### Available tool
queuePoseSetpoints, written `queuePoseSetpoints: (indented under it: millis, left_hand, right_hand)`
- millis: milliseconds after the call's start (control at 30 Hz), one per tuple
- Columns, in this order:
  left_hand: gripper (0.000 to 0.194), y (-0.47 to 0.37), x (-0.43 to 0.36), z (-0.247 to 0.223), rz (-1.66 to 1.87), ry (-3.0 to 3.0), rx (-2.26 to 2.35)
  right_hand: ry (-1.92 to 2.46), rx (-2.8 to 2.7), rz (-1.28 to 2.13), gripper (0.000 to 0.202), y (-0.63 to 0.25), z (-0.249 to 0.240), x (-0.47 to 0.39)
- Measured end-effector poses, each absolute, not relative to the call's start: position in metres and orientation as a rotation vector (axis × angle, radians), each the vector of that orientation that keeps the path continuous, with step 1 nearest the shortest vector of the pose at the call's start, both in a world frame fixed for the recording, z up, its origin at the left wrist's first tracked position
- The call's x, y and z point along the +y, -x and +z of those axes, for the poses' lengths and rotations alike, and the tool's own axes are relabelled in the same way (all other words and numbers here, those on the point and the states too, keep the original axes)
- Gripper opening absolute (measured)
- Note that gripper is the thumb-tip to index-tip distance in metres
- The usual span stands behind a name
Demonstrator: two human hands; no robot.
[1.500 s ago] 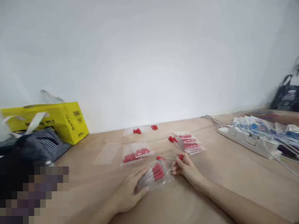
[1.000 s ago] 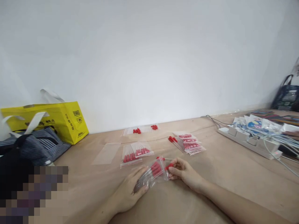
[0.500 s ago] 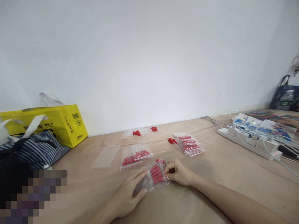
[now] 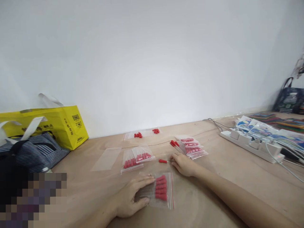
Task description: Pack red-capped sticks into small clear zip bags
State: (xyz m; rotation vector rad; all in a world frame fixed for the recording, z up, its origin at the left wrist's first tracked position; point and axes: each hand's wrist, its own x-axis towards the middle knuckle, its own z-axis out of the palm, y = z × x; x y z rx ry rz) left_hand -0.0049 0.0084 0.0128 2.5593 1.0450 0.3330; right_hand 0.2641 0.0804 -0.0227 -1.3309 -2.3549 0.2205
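Observation:
My left hand (image 4: 131, 197) lies on the table and holds down the left part of a clear zip bag (image 4: 166, 202) that has several red-capped pieces lined up inside. My right hand (image 4: 182, 164) rests farther back, knuckles up. Its fingertips are at the thin end of a single loose red-capped piece (image 4: 162, 161) on the table. Whether they pinch it does not show.
Two filled zip bags (image 4: 136, 157) and an empty bag (image 4: 106, 158) lie to the left, and a stack of filled bags (image 4: 193, 148) lies behind my right hand. Loose red caps (image 4: 138, 135) sit near the wall. Yellow bag (image 4: 55, 125) and striped bag (image 4: 35, 152) left; power strip (image 4: 251, 144) right.
The bag has gone from raised between both hands to flat on the table under my left hand. My right hand let go of its opening and moved back to the loose piece.

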Motion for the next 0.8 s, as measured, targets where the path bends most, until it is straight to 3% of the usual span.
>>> queuePoseSetpoints:
  millis: [233,400,500,633,800]
  left_hand:
    - [0.057,-0.033,0.028,0.026,0.240,-2.925,0.743]
    - [0.041,-0.043,0.045,0.001,0.772,-2.917,1.072]
    - [0.026,-0.042,0.034,-0.008,0.915,-2.836,1.008]
    - [0.037,-0.045,0.013,-0.009,0.877,-2.811,0.765]
    - [0.012,-0.052,0.018,-0.009,0.854,-2.842,0.790]
  right_hand:
    - [1.658,-2.191,-0.070,0.027,-0.260,-0.035,0.087]
    - [1.566,-2.146,-0.097,0.021,-0.266,-0.023,0.080]
    - [1.219,-2.217,0.034,0.016,-0.279,-0.011,0.067]
    - [1.057,-2.285,0.337,0.024,-0.289,-0.006,0.049]
    - [1.051,-2.260,0.502,0.020,-0.278,-0.014,0.045]
